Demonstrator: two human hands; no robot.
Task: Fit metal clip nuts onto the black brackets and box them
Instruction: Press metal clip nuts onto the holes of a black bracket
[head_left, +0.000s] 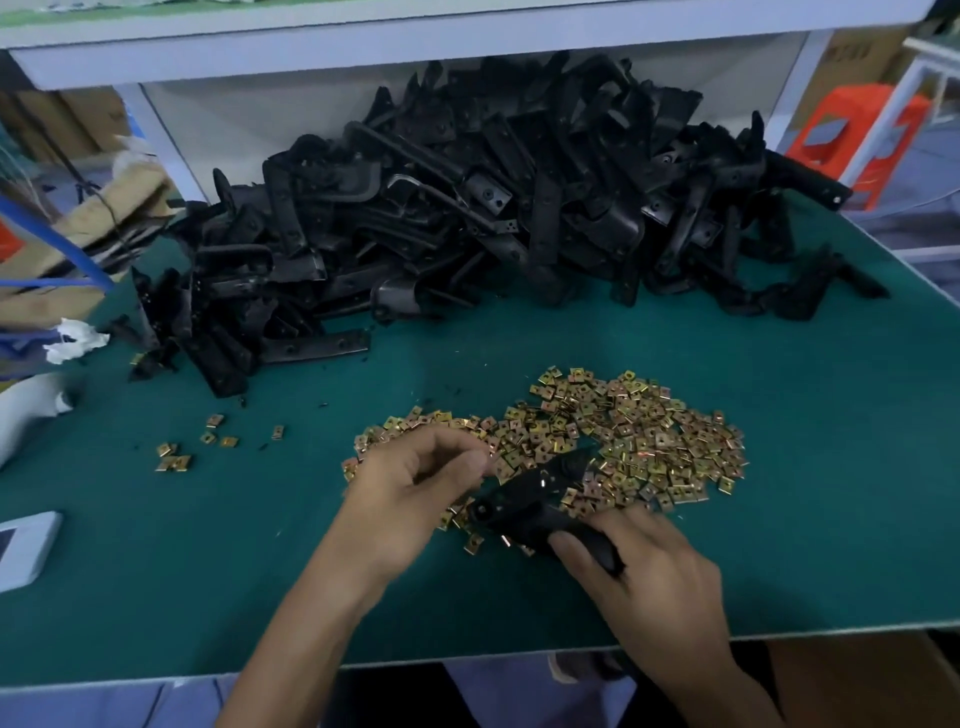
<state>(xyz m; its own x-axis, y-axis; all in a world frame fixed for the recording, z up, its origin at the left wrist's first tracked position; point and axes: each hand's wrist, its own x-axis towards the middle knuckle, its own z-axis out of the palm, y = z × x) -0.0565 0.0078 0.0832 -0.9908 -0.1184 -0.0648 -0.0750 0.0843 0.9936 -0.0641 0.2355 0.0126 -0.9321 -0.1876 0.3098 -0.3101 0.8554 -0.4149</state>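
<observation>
bracket (524, 506) in right grip (649, 566), left grip (410, 483) beside

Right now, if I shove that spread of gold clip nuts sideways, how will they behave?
The clip nuts are small, flat and loose, so they would probably slide and scatter rather than roll; a few strays already lie apart. They look like thin folded metal, so likely light and stiff.

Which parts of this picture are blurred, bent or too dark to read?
Head view: motion smears the right hand and its bracket; head view: the bracket pile is dim, detail lost; head view: the wide lens bows the shelf and table edge; head view: nuts glint.
</observation>
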